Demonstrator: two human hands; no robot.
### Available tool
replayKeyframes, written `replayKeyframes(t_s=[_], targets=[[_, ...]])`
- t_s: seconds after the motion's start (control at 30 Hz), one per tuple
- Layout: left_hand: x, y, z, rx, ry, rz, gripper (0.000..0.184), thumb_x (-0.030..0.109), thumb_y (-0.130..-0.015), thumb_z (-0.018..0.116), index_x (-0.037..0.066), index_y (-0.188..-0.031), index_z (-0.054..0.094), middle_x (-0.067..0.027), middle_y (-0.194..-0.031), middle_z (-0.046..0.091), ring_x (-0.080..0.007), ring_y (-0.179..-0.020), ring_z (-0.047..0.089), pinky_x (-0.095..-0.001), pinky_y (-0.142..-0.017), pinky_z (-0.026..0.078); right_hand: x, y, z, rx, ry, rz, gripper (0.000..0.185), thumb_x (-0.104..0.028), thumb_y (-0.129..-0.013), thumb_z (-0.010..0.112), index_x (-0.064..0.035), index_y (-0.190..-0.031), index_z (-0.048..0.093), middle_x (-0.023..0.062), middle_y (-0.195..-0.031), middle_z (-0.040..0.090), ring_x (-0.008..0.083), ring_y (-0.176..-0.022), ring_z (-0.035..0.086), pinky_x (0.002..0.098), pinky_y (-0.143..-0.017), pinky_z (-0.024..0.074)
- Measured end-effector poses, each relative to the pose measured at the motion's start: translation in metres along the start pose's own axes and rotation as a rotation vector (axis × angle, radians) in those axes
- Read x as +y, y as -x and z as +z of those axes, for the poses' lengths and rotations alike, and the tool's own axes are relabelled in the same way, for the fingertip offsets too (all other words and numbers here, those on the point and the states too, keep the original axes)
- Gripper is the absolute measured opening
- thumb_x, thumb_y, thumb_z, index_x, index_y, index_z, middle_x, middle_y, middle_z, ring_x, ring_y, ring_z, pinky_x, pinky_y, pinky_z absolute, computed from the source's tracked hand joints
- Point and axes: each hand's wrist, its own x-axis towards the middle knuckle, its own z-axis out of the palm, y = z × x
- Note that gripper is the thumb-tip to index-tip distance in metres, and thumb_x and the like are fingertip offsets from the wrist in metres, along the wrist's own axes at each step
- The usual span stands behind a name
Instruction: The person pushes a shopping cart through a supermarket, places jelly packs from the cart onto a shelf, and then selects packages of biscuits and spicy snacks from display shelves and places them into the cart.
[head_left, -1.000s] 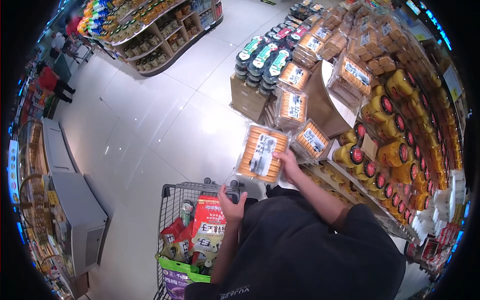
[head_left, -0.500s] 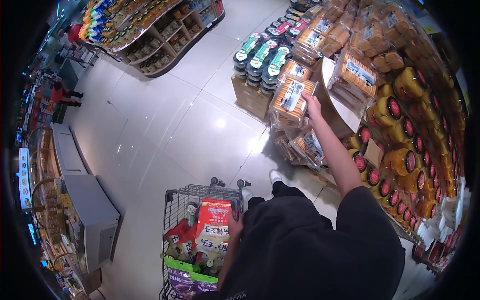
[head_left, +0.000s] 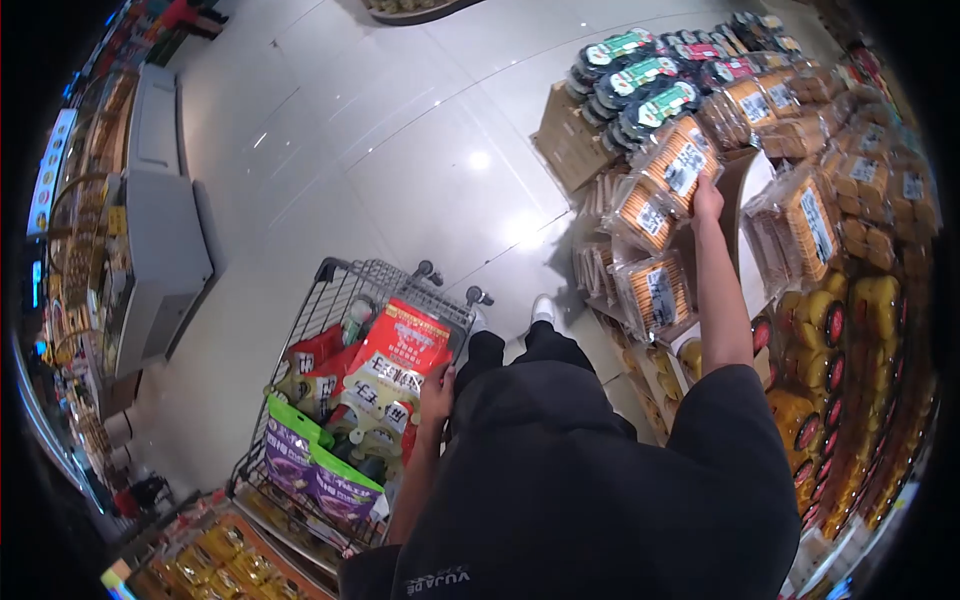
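Observation:
My right hand (head_left: 707,198) is closed on the edge of a clear-wrapped pack of biscuits (head_left: 682,163) with a white label and dark print. That pack sits at or just above other biscuit packs (head_left: 645,218) on the display's near edge; whether it rests on them I cannot tell. Down at the left, my left hand (head_left: 436,396) is closed at the side of a wire shopping cart (head_left: 345,268), close beside a large red and white snack bag (head_left: 400,345). The fingers are partly hidden there. Purple and green prune bags (head_left: 292,448) lie in the cart.
Dark clamshell boxes with green labels (head_left: 640,75) are stacked on a carton (head_left: 572,138). More wrapped packs (head_left: 800,225) and yellow jars with red lids (head_left: 815,330) fill the right side. A grey counter (head_left: 165,260) stands left, across the tiled floor (head_left: 400,180).
The view has turned and shifted, so the cart and display sit differently in it. The pack in my right hand has tilted against the neighbouring packs. My left hand stays at the cart.

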Motion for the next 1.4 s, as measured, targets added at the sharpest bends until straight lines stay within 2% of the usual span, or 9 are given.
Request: replayKeyframes(t_s=[0.13,0.27,0.43,0.6,0.9,1.07,1.2,1.33,1.4], targets=[[-0.019,-0.014,-0.007,0.049,0.117,-0.071,0.042,0.036,-0.092,0.049,-0.001,-0.106,0.063,-0.0217,-0.096,0.066,-0.0341,-0.088,0.065,-0.0370,-0.079,0.048,-0.072,0.082,-0.008,0.094,0.490,-0.062,0.069,-0.040,-0.075,0.064,0.0093,-0.122,0.051,0.0260,-0.121,0.055,0.0365,-0.113,0.053,0.0402,-0.096,0.0402],[-0.008,-0.036,-0.032,0.037,-0.003,-0.103,0.032,0.026,-0.088,0.054,-0.001,-0.100,0.066,-0.0219,-0.097,0.066,-0.0348,-0.093,0.063,-0.0401,-0.081,0.048,-0.090,0.168,-0.004,0.204,0.495,-0.497,0.062,-0.028,-0.082,0.059,0.0035,-0.132,0.042,0.0234,-0.138,0.037,0.0365,-0.126,0.039,0.0409,-0.104,0.0308],[-0.052,-0.105,-0.041,0.140,-0.299,0.092,0.035,0.027,-0.082,0.061,0.003,-0.107,0.062,-0.0169,-0.103,0.064,-0.0331,-0.101,0.059,-0.0425,-0.086,0.047,-0.098,0.348,0.016,-0.498,0.195,-0.716,0.027,-0.003,-0.081,0.054,0.0012,-0.107,0.060,0.0145,-0.107,0.060,0.0252,-0.107,0.055,0.0343,-0.095,0.0403],[-0.072,-0.141,-0.073,0.110,-0.696,-0.108,0.062,0.036,-0.077,0.066,0.006,-0.126,0.046,-0.0136,-0.125,0.049,-0.0296,-0.120,0.044,-0.0487,-0.094,0.041,-0.052,0.472,0.044,-1.212,0.373,-0.958,0.028,-0.006,-0.076,0.061,-0.0063,-0.104,0.063,0.0113,-0.116,0.060,0.0291,-0.114,0.054,0.0393,-0.096,0.0425],[-0.111,-0.138,-0.123,-0.194,-0.746,-0.273,0.070,0.035,-0.074,0.070,0.006,-0.129,0.039,-0.0145,-0.126,0.047,-0.0297,-0.124,0.040,-0.0478,-0.094,0.043,-0.016,0.494,0.060,-1.526,0.796,-0.929,0.047,-0.017,-0.079,0.063,-0.0067,-0.124,0.054,0.0099,-0.136,0.046,0.0257,-0.130,0.038,0.0394,-0.104,0.0341],[-0.117,-0.142,-0.129,-0.237,-0.440,-0.143,0.050,0.024,-0.076,0.064,0.001,-0.119,0.050,-0.0225,-0.110,0.060,-0.0394,-0.108,0.055,-0.0468,-0.092,0.044,-0.021,0.502,0.063,-1.517,0.855,-0.910,0.047,-0.016,-0.078,0.063,-0.0084,-0.123,0.054,0.0091,-0.136,0.046,0.0259,-0.129,0.038,0.0402,-0.102,0.0360],[-0.105,-0.180,-0.159,-0.253,-0.134,0.191,0.035,0.017,-0.078,0.063,0.000,-0.109,0.061,-0.0209,-0.099,0.065,-0.0300,-0.095,0.063,-0.0379,-0.082,0.049,-0.023,0.502,0.063,-1.522,0.877,-0.881,0.046,-0.015,-0.077,0.063,-0.0104,-0.123,0.055,0.0068,-0.138,0.045,0.0263,-0.130,0.038,0.0414,-0.100,0.0376],[-0.076,-0.188,-0.210,-0.390,1.271,-0.424,0.034,0.015,-0.091,0.055,0.000,-0.121,0.051,-0.0156,-0.103,0.063,-0.0235,-0.093,0.063,-0.0319,-0.076,0.054,-0.017,0.502,0.066,-1.525,0.836,-0.917,0.046,-0.012,-0.076,0.062,-0.0101,-0.122,0.055,0.0064,-0.138,0.045,0.0262,-0.130,0.037,0.0420,-0.099,0.0381],[-0.124,-0.191,-0.179,-0.285,1.233,-0.419,0.033,0.015,-0.090,0.054,-0.001,-0.119,0.052,-0.0154,-0.101,0.063,-0.0236,-0.094,0.063,-0.0322,-0.076,0.054,-0.015,0.503,0.064,-1.502,0.835,-0.903,0.046,-0.009,-0.075,0.062,-0.0097,-0.121,0.055,0.0072,-0.136,0.046,0.0260,-0.129,0.038,0.0410,-0.099,0.0383]])
